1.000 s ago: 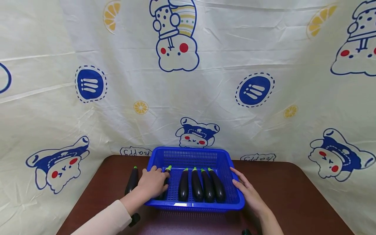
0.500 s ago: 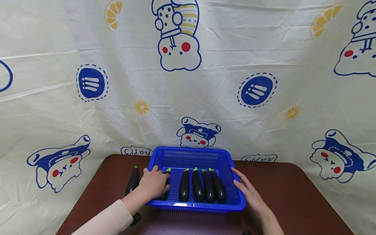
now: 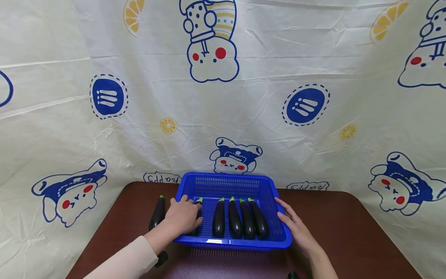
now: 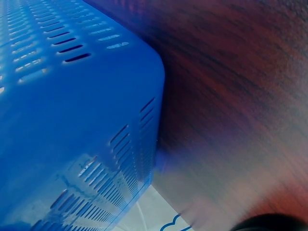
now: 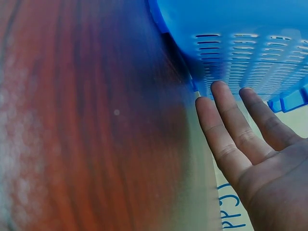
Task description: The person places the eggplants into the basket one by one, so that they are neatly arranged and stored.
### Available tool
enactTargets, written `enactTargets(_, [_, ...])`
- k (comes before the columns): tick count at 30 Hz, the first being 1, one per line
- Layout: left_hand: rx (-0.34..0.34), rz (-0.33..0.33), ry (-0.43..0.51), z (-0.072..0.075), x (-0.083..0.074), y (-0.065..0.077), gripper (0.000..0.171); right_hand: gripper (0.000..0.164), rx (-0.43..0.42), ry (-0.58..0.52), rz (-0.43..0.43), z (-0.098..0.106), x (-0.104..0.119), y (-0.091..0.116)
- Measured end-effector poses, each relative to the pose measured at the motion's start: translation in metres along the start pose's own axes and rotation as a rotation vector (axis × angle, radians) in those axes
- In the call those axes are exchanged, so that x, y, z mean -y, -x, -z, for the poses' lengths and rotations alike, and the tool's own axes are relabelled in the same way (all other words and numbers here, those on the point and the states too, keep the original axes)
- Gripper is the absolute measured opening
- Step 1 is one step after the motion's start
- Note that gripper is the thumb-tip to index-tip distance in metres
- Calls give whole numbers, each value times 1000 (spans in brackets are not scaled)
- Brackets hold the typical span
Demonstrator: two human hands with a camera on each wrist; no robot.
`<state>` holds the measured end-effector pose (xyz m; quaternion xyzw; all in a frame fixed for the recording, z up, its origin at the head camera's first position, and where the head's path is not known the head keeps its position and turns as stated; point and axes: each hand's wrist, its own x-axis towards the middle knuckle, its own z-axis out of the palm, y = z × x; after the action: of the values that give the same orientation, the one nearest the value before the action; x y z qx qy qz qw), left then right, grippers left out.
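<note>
A blue plastic basket (image 3: 230,242) with slotted walls stands on the table, with several dark eggplants (image 3: 235,221) lying side by side in it. My left hand (image 3: 182,217) reaches over the basket's left rim and grips the leftmost eggplant (image 3: 199,211), thumb on its right side; its other fingertips are hidden. Its green stem end shows beyond the fingers. My right hand (image 3: 297,228) touches the basket's right side from outside. In the right wrist view its straight fingers (image 5: 231,120) lie near the slotted wall. The left wrist view shows the basket's outer corner (image 4: 96,110), not the hand.
Another eggplant (image 3: 158,213) lies on the dark brown table (image 3: 334,221), left of the basket beside the left forearm. A pale patterned sheet (image 3: 244,108) hangs right behind the table and at both sides.
Both hands, the basket and the eggplants keep their places. Only the head view has shifted slightly.
</note>
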<state>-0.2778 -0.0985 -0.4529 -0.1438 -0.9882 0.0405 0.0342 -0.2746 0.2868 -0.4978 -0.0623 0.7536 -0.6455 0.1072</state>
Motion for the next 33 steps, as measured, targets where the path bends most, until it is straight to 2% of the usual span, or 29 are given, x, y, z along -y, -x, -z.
enactTargets(6, [-7,-2,36,4,-1,-1,49,55,-4,-15,1,3,1,0])
enactTargets(14, [-29,13,161,5,2,-1,46,55,3,-36,5,2,0,-1])
enactTargets(22, [-49,43,291,2,8,-2,40,58,46,-47,24,1,-2,-1])
enactTargets(33, [-66,14,446,13,9,-1,34,57,47,-32,36,3,-2,1])
